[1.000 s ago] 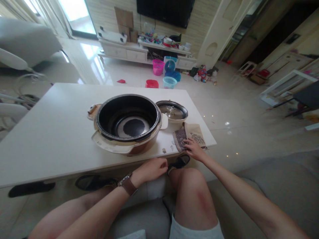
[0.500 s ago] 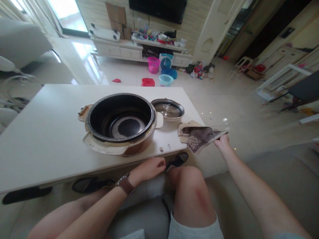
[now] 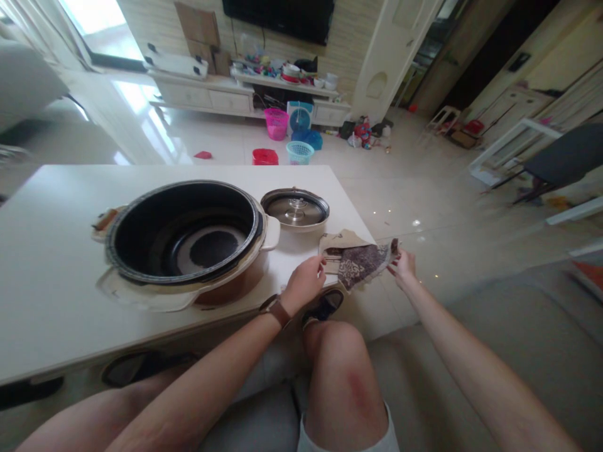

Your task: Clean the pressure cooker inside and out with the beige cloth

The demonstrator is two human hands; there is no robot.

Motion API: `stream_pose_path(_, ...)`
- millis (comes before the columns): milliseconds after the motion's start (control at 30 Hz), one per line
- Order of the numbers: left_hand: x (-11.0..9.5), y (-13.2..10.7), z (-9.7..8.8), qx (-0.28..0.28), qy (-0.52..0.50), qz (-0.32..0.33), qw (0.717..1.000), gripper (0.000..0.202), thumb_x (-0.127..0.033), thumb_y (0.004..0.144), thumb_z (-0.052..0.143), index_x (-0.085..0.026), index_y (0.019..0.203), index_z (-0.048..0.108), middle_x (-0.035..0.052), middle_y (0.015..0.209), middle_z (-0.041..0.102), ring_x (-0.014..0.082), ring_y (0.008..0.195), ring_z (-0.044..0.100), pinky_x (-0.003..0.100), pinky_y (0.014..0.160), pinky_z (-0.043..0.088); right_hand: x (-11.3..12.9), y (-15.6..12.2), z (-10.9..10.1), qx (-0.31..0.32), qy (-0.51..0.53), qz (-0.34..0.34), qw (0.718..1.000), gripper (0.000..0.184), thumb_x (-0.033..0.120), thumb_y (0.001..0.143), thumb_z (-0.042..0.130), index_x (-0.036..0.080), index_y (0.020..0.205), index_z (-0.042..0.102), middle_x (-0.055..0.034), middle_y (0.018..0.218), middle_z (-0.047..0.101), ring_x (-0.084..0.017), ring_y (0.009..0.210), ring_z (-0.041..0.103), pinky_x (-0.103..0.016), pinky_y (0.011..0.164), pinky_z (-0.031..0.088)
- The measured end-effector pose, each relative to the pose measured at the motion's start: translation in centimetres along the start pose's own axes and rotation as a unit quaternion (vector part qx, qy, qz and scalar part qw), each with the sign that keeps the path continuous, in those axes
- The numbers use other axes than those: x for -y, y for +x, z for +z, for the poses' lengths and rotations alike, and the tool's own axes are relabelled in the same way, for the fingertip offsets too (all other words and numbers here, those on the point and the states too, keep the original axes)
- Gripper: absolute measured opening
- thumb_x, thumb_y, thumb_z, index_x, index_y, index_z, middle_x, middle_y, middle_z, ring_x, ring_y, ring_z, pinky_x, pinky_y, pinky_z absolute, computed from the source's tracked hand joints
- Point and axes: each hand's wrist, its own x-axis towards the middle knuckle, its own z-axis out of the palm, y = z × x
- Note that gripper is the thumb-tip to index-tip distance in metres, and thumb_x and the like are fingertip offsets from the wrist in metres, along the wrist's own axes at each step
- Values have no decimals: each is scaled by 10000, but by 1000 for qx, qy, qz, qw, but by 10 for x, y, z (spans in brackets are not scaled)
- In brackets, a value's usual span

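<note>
The left hand point(image 3: 305, 282) has just moved up beside the brown-and-beige patterned fabric cloth point(image 3: 360, 263), whose opposite corner the right hand point(image 3: 403, 267) pinches, so the cloth now lies between both hands, though whether the left grips it I cannot tell.

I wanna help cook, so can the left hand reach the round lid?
Probably yes: the left hand is near the lid, and nothing seems to stand between them. The big pot is off to the left. The hand is at the cloth, though, maybe touching it.
</note>
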Motion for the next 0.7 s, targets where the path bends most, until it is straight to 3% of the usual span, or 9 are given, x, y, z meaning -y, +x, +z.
stream_pose_path(100,-15,56,32,-45,104,-32,993,410,-102,873,549,-124,1282,568,192,1361,600,299,1287,525,392,1034,453,-22,-29,0,84,-29,71,993,413,686,809,534,279,782,467,10,625,573,-196,608,616,-347,589,570)
stream_pose_path(133,-15,71,41,-44,117,-53,991,470,-111,873,566,-110,1342,537,206,1422,561,311,1319,498,403,1037,455,-30,-40,1,152,-42,115,981,409,685,812,543,281,784,482,-8,653,609,-207,657,645,-368,636,586)
stream_pose_path(233,-5,93,60,-33,152,-80,985,373,-158,926,534,-129,1293,594,196,1378,586,317,1294,495,434,1030,460,-48,-67,6,208,-36,144,967,352,589,741,690,265,802,567,-58,748,709,-239,733,690,-394,664,594)
stream_pose_path(300,2,93,63,-36,176,-82,980,268,-165,953,484,-145,1146,669,192,1297,619,315,1267,505,444,1025,457,-50,-73,10,202,-16,134,970,313,483,671,757,253,803,590,-59,769,729,-239,737,693,-371,650,582)
stream_pose_path(400,1,89,56,-57,165,-82,981,246,-196,963,464,-137,952,702,207,1230,637,321,1234,531,451,1024,459,-38,-60,8,147,22,100,984,262,384,622,726,250,776,563,-9,711,690,-203,684,658,-305,605,533)
stream_pose_path(467,-12,92,45,-50,82,-83,992,260,-220,964,461,-142,843,679,191,1108,675,294,1127,595,428,1000,478,-21,-40,1,104,54,63,991,234,366,630,679,249,776,537,19,721,666,-175,697,642,-269,613,513)
stream_pose_path(533,-32,102,32,-27,-65,-104,992,252,-234,957,469,-157,786,637,137,938,691,239,955,648,379,924,515,2,-19,-8,78,84,25,993,222,358,648,648,246,793,522,37,762,657,-151,743,637,-242,652,511)
stream_pose_path(600,-58,118,22,-20,-237,-140,961,214,-236,948,474,-158,802,610,93,871,677,191,812,661,337,819,546,25,-4,-16,60,118,-29,991,250,342,647,677,242,782,492,58,725,611,-129,697,605,-219,626,484)
stream_pose_path(700,-100,142,18,14,-409,-155,899,152,-179,926,472,-154,825,582,57,823,655,150,685,656,330,757,564,53,-4,-16,111,112,-86,984,332,387,673,753,241,801,484,68,736,607,-120,687,595,-208,617,475)
